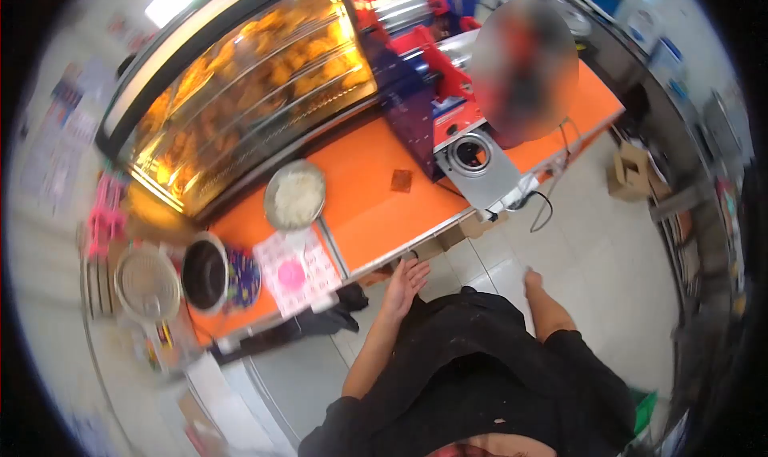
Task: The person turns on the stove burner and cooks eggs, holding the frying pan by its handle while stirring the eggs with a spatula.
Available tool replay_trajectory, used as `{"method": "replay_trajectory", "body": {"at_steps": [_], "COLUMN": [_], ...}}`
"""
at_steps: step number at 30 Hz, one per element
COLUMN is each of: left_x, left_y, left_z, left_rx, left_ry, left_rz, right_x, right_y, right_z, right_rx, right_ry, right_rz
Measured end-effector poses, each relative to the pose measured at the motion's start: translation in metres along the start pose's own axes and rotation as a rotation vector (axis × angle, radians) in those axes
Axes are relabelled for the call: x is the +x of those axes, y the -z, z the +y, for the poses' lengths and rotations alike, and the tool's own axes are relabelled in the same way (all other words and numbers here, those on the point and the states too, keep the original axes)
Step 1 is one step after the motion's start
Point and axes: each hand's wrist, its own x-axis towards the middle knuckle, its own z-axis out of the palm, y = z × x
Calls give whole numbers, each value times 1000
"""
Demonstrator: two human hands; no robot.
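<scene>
My left hand (405, 287) hangs just off the front edge of the orange counter (364, 205), palm up with the fingers stretched out and nothing in it. My right hand (532, 279) is low at my other side, over the tiled floor; its fingers are too foreshortened to make out. On the counter, nearest my left hand, lies a pink patterned sheet (316, 269) with a round pink thing (291, 275) on it. A metal bowl of white rice (296, 195) stands behind the sheet. A small reddish-brown square packet (402, 181) lies farther right.
A lit glass display case (248, 89) of fried food fills the back left. A red and blue machine (454, 121) stands right of it, beside a blurred round patch. To the left are a dark pot (205, 273) and a strainer (148, 283). A cable (544, 209) dangles over the edge.
</scene>
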Motion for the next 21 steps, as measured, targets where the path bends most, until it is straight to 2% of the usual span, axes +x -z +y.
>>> {"method": "replay_trajectory", "body": {"at_steps": [1, 2, 3, 4, 5, 6, 7, 9, 11, 15, 17, 18, 20, 21], "left_x": [7, 15, 26, 35, 43, 53, 67, 87, 97, 92, 89, 87, 91, 98], "left_y": [11, 23, 36, 46, 52, 55, 49, 30, 7, -75, -106, -124, -153, -161], "left_z": [10, 19, 27, 29, 30, 31, 29, 12, -12, -55, -84, -99, -135, -158], "left_rx": [62, 105, 124, 134, 163, 162, 162, 230, 321, 489, 565, 606, 734, 757], "left_ry": [32, 84, 66, 56, 119, 134, 140, 230, 341, 511, 589, 605, 598, 590], "left_rz": [11, -48, -76, -102, -158, -111, -63, -133, -166, -431, -512, -559, -618, -657], "right_x": [-27, -80, -151, -187, -219, -242, -257, -282, -315, -347, -366, -373, -381, -386], "right_y": [3, 37, 73, 77, 77, 70, 55, 8, -41, -72, -77, -80, -89, -90], "right_z": [48, 67, 62, 65, 75, 82, 87, 87, 74, 104, 121, 131, 151, 167], "right_rx": [186, 248, 206, 255, 158, 53, 133, 338, 530, 689, 1170, 1225, 1197, 1237], "right_ry": [32, -128, -167, -241, -140, -35, -106, -254, -187, -271, -239, -245, -460, -466], "right_rz": [136, 39, 16, 37, 127, 217, 197, 121, -212, -217, -443, -406, -364, -337]}}
